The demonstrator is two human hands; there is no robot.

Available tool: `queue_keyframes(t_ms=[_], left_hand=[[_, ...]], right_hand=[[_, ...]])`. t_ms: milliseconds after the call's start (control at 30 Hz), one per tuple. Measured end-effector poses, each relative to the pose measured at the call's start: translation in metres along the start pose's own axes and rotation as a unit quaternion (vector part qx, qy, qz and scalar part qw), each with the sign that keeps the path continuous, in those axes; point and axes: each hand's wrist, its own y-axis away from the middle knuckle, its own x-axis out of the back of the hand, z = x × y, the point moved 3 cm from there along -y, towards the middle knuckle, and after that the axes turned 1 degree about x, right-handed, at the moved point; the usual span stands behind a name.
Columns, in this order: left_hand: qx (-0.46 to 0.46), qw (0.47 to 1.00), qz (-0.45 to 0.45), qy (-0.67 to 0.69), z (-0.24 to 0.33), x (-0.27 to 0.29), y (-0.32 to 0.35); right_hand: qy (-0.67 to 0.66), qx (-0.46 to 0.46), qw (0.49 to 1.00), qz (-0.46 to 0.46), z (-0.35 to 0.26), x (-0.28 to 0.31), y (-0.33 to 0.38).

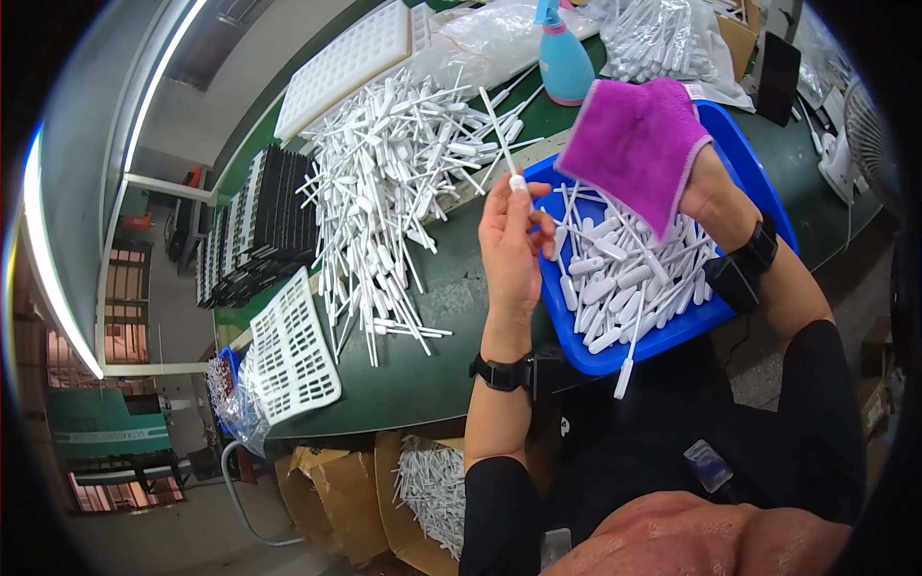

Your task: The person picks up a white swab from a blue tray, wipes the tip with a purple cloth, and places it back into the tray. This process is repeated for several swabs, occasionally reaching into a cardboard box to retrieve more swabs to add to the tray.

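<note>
Pinched upright between the fingertips of my left hand (511, 245) is a thin white plastic stick (498, 132) with a wider end. My right hand (714, 190) grips a purple cloth (634, 144), which drapes over its fingers and hides most of them. The cloth hangs above a blue tray (773, 187). Inside the tray lie many loose white sticks (619, 274) of the same kind, one poking out over the near rim. To the left of my left hand, a large heap of similar white sticks (384, 163) spreads over the green table (437, 288).
Stacked black trays (254, 226) and a white slotted plate (293, 350) stand left of the heap. A white foam block (346, 62) and a blue spray bottle (565, 62) are behind. Bagged sticks (663, 38) lie at the back; below the table stands an open cardboard box (389, 490).
</note>
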Motion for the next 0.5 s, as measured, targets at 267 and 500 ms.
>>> queue_keyframes(t_ms=[267, 500], left_hand=[[0.049, 0.936, -0.157, -0.311, -0.027, -0.054, 0.017], [0.316, 0.921, -0.224, 0.038, -0.029, -0.076, 0.053]], right_hand=[[0.475, -0.026, 0.877, 0.071, 0.045, 0.004, 0.004], [-0.117, -0.055, 0.969, -0.208, 0.004, -0.008, 0.000]])
